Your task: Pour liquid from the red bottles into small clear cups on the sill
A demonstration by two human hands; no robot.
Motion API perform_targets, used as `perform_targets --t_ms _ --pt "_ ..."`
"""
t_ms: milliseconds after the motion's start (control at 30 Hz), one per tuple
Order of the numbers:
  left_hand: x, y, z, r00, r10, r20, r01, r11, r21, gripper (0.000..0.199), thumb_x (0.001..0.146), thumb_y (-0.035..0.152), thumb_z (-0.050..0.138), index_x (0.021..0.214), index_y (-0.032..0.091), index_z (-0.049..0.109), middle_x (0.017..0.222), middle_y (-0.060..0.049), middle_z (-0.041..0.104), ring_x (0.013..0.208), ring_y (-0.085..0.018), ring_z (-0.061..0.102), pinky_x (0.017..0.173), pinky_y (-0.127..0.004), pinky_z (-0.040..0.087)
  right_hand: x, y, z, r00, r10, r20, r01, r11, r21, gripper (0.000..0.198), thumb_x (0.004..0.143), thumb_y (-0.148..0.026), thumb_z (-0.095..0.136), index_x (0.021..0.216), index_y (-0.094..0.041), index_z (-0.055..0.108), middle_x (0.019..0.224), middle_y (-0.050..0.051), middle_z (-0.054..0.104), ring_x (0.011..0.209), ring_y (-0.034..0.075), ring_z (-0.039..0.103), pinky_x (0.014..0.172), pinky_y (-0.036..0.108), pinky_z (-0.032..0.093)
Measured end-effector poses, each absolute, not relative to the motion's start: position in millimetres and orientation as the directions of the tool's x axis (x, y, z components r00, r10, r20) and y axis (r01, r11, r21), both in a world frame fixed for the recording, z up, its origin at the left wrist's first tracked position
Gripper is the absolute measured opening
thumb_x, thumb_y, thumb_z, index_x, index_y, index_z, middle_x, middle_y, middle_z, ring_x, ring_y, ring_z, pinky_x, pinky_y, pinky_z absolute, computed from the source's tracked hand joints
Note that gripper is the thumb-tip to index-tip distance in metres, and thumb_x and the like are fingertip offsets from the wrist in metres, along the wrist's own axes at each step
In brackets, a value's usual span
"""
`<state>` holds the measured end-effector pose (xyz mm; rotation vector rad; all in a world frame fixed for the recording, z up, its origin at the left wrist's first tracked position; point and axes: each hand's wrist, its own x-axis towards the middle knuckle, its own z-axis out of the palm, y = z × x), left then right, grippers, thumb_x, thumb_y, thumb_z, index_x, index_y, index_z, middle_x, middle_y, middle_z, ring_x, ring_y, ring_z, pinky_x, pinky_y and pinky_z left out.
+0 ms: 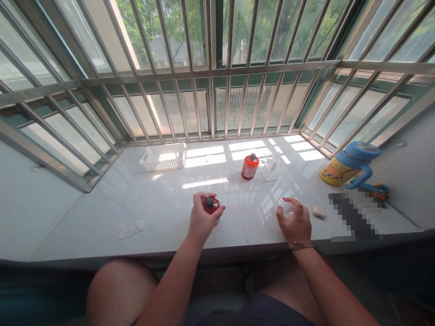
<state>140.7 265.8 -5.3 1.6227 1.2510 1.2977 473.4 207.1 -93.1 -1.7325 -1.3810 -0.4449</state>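
My left hand (202, 217) is wrapped round a small red bottle with a black cap (210, 202), near the middle of the white counter. The cap points up toward me, and the fingers hide much of the bottle's sides. To the right, my right hand (295, 220) hovers low over the counter with thumb and index finger curved and apart. Something clear and faint shows by its fingertips; I cannot make out whether they touch it. Farther back stands a second red bottle (250, 167) with a black cap and a pale label.
A white perforated basket (163, 157) sits at the back left. Clear wrappers lie at left (130, 229) and beside the second bottle. A small whitish lump (318, 212) is right of my right hand. A blue-yellow flask (349, 163) and a blurred-out dark patch are at right; window bars edge the back.
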Motion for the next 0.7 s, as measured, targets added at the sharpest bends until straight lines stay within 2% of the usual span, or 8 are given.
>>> perform_targets --t_ms 133,267,367,500,700 --pt "135 270 -8 0.139 0.918 0.371 0.329 -0.396 0.857 0.056 0.089 0.036 0.084 0.139 0.033 0.060 0.130 -0.005 0.071 0.118 -0.024 0.067 0.110 -0.044 0.049 474 207 -94 0.323 0.614 0.720 0.919 -0.024 -0.392 0.040 0.098 -0.042 0.063 0.132 -0.019 0.062 0.115 0.011 0.073 0.109 0.032 0.064 0.100 0.045 0.053" --pt "129 273 -14 0.183 0.879 0.439 0.349 -0.476 0.807 0.042 0.095 0.050 0.077 0.130 0.029 0.066 0.127 -0.008 0.071 0.117 -0.026 0.067 0.107 -0.044 0.051 475 208 -94 0.325 0.612 0.721 0.918 -0.022 -0.396 0.040 0.098 -0.042 0.063 0.132 -0.020 0.062 0.115 0.011 0.073 0.109 0.033 0.064 0.100 0.046 0.053" --pt "127 274 -19 0.201 0.848 0.489 0.362 -0.529 0.768 0.036 0.103 0.053 0.064 0.128 0.027 0.064 0.123 -0.010 0.071 0.116 -0.027 0.067 0.107 -0.045 0.051 474 208 -94 0.321 0.612 0.723 0.921 -0.022 -0.390 0.040 0.098 -0.041 0.062 0.132 -0.020 0.062 0.116 0.011 0.073 0.109 0.033 0.064 0.100 0.046 0.053" --pt "129 274 -24 0.176 0.833 0.524 0.364 -0.550 0.752 0.027 0.110 0.046 0.050 0.125 0.025 0.059 0.127 -0.012 0.069 0.120 -0.026 0.066 0.109 -0.045 0.050 474 207 -94 0.314 0.611 0.726 0.923 -0.018 -0.384 0.040 0.099 -0.041 0.063 0.132 -0.019 0.062 0.116 0.012 0.073 0.107 0.032 0.064 0.099 0.045 0.054" --pt "137 271 -26 0.078 0.857 0.509 0.320 -0.505 0.801 0.022 0.108 0.042 0.056 0.121 0.026 0.050 0.125 -0.011 0.070 0.118 -0.024 0.069 0.105 -0.043 0.054 474 207 -94 0.315 0.606 0.730 0.925 -0.023 -0.380 0.040 0.098 -0.041 0.062 0.132 -0.019 0.062 0.114 0.011 0.073 0.107 0.032 0.064 0.098 0.045 0.054"
